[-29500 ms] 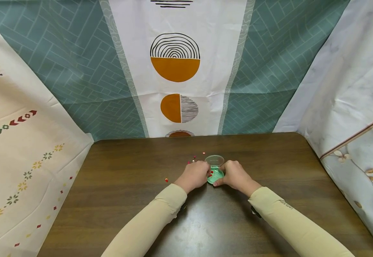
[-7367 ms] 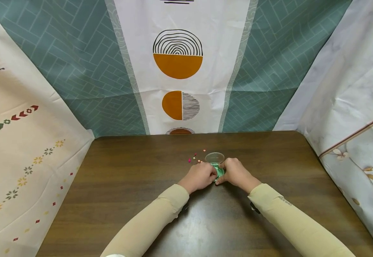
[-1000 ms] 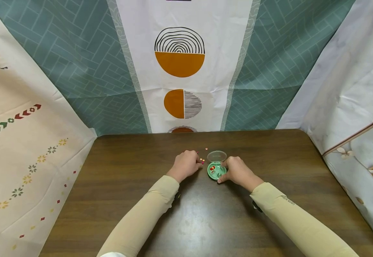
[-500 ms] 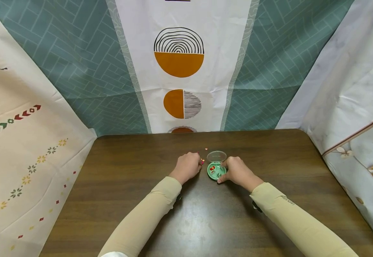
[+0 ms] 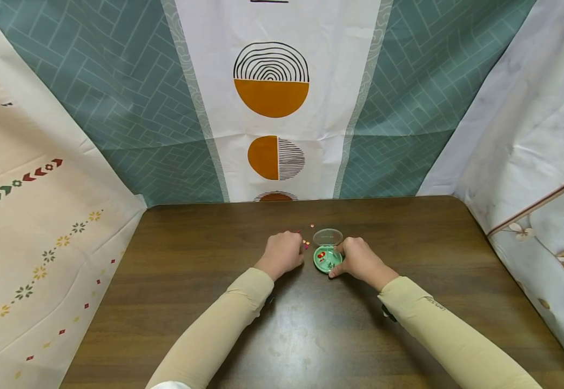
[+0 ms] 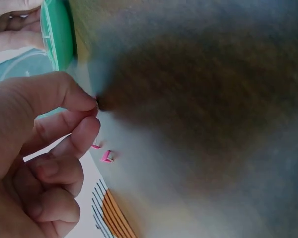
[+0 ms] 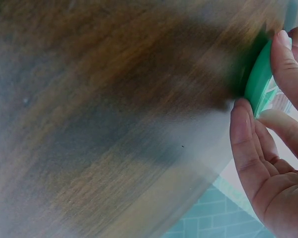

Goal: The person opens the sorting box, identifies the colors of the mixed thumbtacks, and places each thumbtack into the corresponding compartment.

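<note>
A round green case [image 5: 322, 267] with its clear hinged lid [image 5: 328, 236] standing open lies on the table. Inside are small red pieces [image 5: 321, 255] and a few dark specks. My right hand [image 5: 360, 260] grips the case's right rim between thumb and fingers; the right wrist view shows the green edge [image 7: 260, 74] held there. Left of the case, my left hand [image 5: 283, 253] is down at the tabletop, thumb and forefinger tips together. In the left wrist view a tiny dark piece [image 6: 100, 103] shows at those tips, blurred. Pink pieces [image 6: 107, 156] lie beyond the fingers.
Several tiny loose pieces, orange and pink [image 5: 306, 245], lie between the left hand and the case. Another small piece [image 5: 312, 226] lies farther back. The brown wooden table [image 5: 204, 243] ends at patterned cloth hangings [image 5: 175, 162] behind and at both sides.
Over the last second the left hand has shifted slightly toward me and its fingertips have drawn together. The right hand and case stay put. Much earlier, the left hand was over the case.
</note>
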`<state>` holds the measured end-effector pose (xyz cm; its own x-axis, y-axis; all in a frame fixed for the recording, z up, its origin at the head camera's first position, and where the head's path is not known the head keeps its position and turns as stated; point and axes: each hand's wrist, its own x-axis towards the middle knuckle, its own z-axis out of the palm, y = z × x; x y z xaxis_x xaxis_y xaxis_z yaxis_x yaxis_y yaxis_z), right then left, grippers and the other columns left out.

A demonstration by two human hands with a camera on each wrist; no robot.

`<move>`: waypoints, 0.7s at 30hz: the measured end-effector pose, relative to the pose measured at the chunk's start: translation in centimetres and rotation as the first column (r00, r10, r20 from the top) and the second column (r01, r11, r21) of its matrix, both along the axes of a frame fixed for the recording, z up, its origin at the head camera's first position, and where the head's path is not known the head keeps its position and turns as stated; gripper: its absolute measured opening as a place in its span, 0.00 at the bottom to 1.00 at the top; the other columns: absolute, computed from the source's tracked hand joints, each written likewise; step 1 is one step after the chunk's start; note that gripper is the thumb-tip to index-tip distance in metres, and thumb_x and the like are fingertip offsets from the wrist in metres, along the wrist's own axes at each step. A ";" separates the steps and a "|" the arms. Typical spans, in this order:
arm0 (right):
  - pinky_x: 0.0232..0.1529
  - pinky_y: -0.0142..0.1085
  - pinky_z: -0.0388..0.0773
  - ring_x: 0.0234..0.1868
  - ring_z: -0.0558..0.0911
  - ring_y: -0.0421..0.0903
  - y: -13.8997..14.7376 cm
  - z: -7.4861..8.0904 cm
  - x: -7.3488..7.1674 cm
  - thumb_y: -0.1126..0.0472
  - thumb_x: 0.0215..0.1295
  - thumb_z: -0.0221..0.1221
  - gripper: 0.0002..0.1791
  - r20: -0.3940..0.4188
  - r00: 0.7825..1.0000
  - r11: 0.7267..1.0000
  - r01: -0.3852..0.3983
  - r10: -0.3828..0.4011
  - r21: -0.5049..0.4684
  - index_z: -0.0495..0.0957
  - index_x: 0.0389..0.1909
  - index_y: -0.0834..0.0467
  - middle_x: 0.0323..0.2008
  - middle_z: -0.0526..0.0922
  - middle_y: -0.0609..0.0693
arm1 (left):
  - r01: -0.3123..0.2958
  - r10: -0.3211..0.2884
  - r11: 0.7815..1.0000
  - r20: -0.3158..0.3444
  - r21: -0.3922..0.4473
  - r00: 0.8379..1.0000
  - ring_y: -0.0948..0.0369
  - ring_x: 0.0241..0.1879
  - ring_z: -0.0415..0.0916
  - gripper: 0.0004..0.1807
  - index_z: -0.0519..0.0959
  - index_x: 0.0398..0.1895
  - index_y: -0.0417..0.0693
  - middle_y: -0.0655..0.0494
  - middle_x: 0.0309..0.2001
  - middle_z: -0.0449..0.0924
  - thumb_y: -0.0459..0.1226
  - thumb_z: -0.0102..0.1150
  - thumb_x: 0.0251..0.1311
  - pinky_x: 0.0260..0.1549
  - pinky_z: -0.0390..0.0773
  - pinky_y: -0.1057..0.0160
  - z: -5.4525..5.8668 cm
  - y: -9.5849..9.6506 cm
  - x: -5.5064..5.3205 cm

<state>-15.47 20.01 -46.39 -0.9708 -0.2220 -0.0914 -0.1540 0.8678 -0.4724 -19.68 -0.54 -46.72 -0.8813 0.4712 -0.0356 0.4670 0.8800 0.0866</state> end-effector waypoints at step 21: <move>0.41 0.40 0.78 0.45 0.82 0.48 0.0 -0.1 0.0 0.48 0.29 0.77 0.34 0.002 1.000 1.000 0.006 -0.006 -0.004 0.84 0.42 0.62 0.44 0.85 0.54 | -0.003 -0.002 0.988 0.034 0.154 0.999 0.66 0.18 0.66 0.14 0.71 0.11 0.59 0.65 0.15 0.69 0.38 0.55 0.52 0.14 0.65 0.62 1.4 -0.2 0.6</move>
